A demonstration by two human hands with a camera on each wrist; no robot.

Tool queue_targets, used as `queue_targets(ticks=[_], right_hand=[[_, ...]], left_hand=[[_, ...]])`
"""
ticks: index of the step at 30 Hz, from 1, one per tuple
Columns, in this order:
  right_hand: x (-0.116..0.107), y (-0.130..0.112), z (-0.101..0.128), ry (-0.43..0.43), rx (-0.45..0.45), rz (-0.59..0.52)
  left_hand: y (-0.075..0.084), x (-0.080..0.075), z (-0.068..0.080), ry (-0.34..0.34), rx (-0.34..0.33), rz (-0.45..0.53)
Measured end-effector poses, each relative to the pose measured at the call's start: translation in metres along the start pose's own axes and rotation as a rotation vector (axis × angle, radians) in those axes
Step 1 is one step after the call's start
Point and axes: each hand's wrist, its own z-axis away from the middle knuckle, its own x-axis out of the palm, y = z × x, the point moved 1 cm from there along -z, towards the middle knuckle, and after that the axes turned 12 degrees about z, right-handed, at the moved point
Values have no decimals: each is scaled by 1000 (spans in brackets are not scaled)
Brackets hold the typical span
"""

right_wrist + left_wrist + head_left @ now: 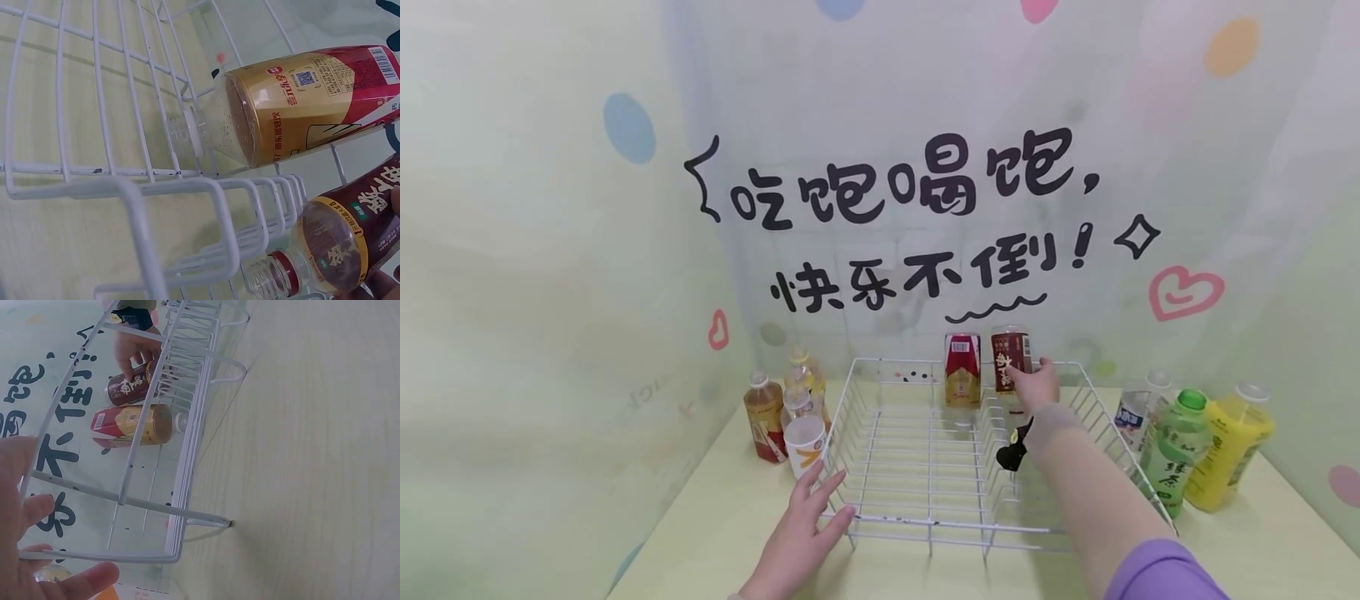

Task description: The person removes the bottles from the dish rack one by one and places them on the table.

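Observation:
A white wire basket (940, 523) stands on the pale table. At its far end two bottles stand cap down against the back wall: a red-and-gold labelled one (962, 371) and a dark brown labelled one (1009, 358). My right hand (1036, 387) grips the brown bottle (350, 237) from the right side, its cap (284, 275) among the basket wires. The red-and-gold bottle (306, 100) lies beside it, untouched. My left hand (805, 525) rests with fingers spread on the basket's near left corner; its fingers (28, 509) lie straight at the rim (125, 500).
Left of the basket stand several amber drink bottles (765, 417) and a paper cup (805, 442). To the right are a clear bottle (1138, 412), a green one (1176, 446) and a yellow one (1228, 450). Decorated walls close in the table on three sides.

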Motion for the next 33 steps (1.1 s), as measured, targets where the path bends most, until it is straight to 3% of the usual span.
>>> queue_targets(ticks=[7, 14, 23, 33], right_hand=[[4, -1, 4, -28, -16, 24], [10, -1, 4, 32, -27, 89], [15, 4, 1, 33, 24, 74], [14, 7, -4, 81, -2, 70]], left_hand=[[0, 0, -1, -5, -3, 0], [0, 0, -1, -3, -10, -6], [1, 0, 1, -16, -31, 0], [1, 1, -1, -8, -20, 0]])
